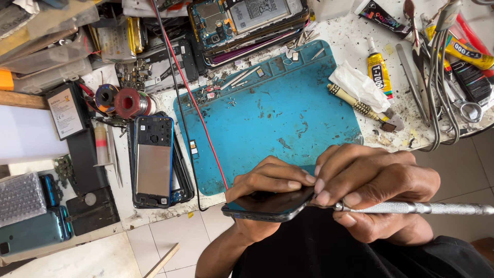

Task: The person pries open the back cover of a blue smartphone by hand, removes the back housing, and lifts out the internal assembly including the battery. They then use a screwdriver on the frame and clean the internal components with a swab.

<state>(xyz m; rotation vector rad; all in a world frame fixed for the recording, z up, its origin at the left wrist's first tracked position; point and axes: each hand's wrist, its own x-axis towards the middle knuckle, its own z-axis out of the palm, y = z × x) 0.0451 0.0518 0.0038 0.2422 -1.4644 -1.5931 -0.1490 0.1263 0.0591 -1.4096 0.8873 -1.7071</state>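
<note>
Left hand (267, 183) is clamped on a dark phone (267, 205), fingers curled over its top face and thumb beneath, holding it level just off the near edge of the bench, in front of the blue work mat (267, 113). Far to the left on the bench lie a bubble-wrapped packet (20, 198) and a teal phone shell (31, 231), then a black battery (66, 110), two spools of solder wire (123, 101), and an opened blue phone (153, 160) lying face down just beside the mat. A red wire (198, 110) runs across the mat's left side. Right hand (373, 188) is closed round a silver screwdriver (417, 208), its tip meeting the right end of the held phone. Further right sit a white tissue (357, 85), a yellow glue tube (380, 72) and tweezers (411, 85).
</note>
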